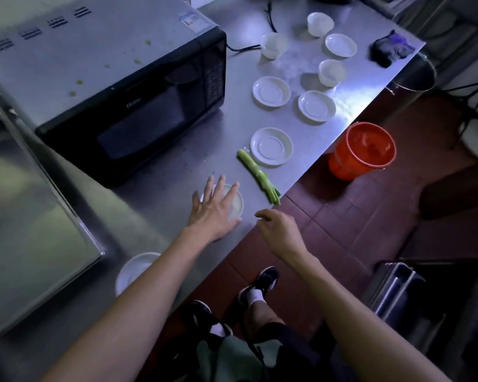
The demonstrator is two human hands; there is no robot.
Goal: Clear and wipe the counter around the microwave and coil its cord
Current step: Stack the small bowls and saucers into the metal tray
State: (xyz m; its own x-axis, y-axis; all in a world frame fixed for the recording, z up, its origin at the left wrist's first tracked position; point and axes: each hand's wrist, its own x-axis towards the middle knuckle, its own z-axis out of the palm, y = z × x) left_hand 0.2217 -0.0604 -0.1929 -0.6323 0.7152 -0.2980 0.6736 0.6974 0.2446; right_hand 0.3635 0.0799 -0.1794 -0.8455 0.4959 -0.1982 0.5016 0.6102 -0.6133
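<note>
**Left hand reaching over a cup near the worktop edge**

The left hand [215, 205] is spreading straight fingers over a small white cup [236, 205], its grip released; the right hand [279, 232] is hovering loosely curled, grasping nothing. The microwave [133, 106] is sitting upper left. Risk: the cup and the green stalk [257, 175] are lying close to the worktop [177, 166] edge, so a nudge could tip them off. Saucers are crowding the upper right.

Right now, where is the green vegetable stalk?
In the head view, the green stalk lies on the steel counter near its front edge, right of the microwave, its far end beside the nearest saucer.
</note>
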